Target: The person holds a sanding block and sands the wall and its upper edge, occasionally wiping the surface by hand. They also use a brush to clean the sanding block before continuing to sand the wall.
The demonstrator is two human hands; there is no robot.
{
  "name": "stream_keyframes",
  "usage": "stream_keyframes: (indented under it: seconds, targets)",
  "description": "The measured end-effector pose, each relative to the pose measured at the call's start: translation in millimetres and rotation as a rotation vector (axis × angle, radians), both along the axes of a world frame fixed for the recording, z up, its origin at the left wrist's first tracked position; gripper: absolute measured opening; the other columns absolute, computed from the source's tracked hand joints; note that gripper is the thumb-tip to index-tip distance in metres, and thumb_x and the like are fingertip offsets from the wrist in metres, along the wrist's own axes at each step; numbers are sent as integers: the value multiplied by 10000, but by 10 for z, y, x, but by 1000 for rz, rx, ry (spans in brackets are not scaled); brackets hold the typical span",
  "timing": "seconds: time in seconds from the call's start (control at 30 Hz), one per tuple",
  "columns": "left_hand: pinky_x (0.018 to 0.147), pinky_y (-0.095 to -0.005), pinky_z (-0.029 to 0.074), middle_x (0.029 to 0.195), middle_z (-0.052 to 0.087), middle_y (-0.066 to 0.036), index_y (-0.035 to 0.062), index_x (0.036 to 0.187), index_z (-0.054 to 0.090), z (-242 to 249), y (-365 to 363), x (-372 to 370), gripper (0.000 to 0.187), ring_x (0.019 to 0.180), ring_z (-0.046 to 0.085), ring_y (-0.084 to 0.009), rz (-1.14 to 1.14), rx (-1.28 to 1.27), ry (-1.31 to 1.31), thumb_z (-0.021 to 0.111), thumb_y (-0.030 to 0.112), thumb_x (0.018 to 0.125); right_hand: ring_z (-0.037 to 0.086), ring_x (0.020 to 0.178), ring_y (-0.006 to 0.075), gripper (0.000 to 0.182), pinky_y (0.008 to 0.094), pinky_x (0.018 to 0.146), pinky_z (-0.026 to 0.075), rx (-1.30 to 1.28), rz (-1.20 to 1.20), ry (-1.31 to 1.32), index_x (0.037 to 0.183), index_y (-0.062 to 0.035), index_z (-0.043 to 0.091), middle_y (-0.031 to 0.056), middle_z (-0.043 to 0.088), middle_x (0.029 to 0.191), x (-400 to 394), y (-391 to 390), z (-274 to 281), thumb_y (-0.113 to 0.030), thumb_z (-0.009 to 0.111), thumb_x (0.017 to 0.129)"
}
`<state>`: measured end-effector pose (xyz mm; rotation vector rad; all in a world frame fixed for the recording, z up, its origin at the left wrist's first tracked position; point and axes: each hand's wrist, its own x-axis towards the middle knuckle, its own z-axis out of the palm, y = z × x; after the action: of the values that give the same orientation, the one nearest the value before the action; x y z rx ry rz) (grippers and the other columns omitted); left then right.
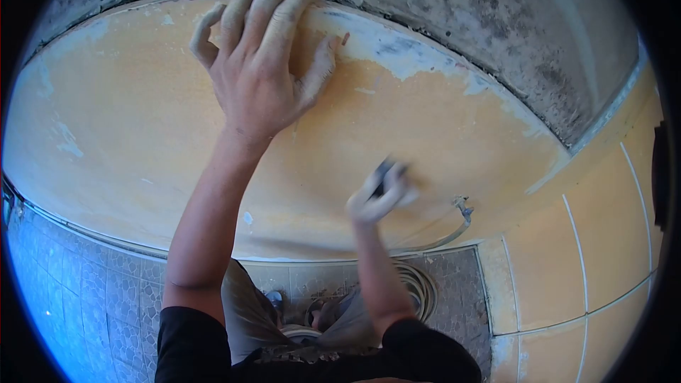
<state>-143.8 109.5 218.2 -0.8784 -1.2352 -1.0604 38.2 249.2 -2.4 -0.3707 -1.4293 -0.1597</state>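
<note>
My left hand (259, 64), pale with dust, is braced on a yellow-painted wall (163, 128). Its fingers are spread and bent, with the tips at the wall's upper edge, and it holds nothing. Lower and to the right, my right hand (379, 195) is closed around a small dark pad (387, 174) at the wall's surface. Motion blurs this hand and the pad, so whether it is sandpaper cannot be made out. White scraped patches (404, 53) run along the wall's top.
A tap (462, 206) sticks out of the wall right of my right hand, with a hose running from it to a coil (418, 284) on the tiled floor (454, 298). Above the wall lies a stained grey concrete ledge (482, 7). A yellow side wall with white lines (546, 255) stands at right.
</note>
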Motion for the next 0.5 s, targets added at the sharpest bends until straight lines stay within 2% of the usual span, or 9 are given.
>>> stream_keyframes:
  seconds: [0.03,0.07,0.1,0.17,0.2,0.23,0.33,0.4,0.5]
  targets:
    - [1145,-425,230,1291,686,23,181,1258,718,0,6,6,464,1323,560,-191,-18,-4,-11,774,428,869,535,1032,361,588,507,893,493,57,-34,-140,1466,106,435,274,485,1238,101,28,-770,-42,700,962]
    - [1148,-427,227,1287,685,13,177,1257,716,-4,15,18,456,1324,557,-192,-29,3,-19,768,411,870,510,1049,385,656,548,924,478,17,140,-276,1493,83,375,285,447,1268,195,59,-1548,-52,715,948]
    - [1148,-427,227,1287,685,13,177,1257,716,-47,7,47,456,1324,557,-192,-36,-3,-21,768,411,870,510,1049,385,656,548,924,478,10,135,-278,1493,83,375,285,447,1268,242,-28,-1498,-52,715,948]
    - [1151,-430,228,1289,683,12,178,1268,710,-8,11,14,460,1336,549,-193,-38,-10,-31,766,401,870,487,1131,411,408,564,954,457,-18,98,-211,1352,71,477,311,465,1294,139,-95,-956,-37,637,993]
    - [1154,-436,229,1295,679,17,181,1287,700,-4,-9,19,474,1344,544,-200,-58,-15,-23,770,389,867,482,1147,413,391,562,968,445,55,-53,-49,1354,80,515,300,471,1297,-28,-9,-312,-51,635,1006]
    - [1154,-436,229,1295,679,17,181,1287,700,-18,-16,28,474,1344,544,-200,-62,-20,-27,770,389,867,459,1128,393,434,539,956,450,79,-35,-52,1371,73,528,283,419,1301,-2,-12,421,-66,676,987]
    - [1156,-439,227,1307,674,20,184,1302,694,-7,-15,14,483,1347,543,-207,-51,-26,-18,770,379,867,489,1138,368,391,463,939,464,53,51,-2,1362,56,572,269,461,1311,0,-74,2044,-62,667,1001]
    - [1158,-439,226,1314,670,20,183,1303,694,-11,-38,14,478,1351,540,-209,-42,-45,-21,767,374,870,492,1135,365,397,458,933,467,21,91,5,1370,54,575,267,469,1304,-23,-79,2192,-53,667,999]
    - [1160,-438,226,1319,669,17,181,1299,696,-7,-47,20,472,1355,538,-208,-49,-49,-26,761,374,873,509,1170,371,355,472,949,490,100,26,79,1361,72,577,268,510,1311,-127,-106,1252,-55,629,1033]
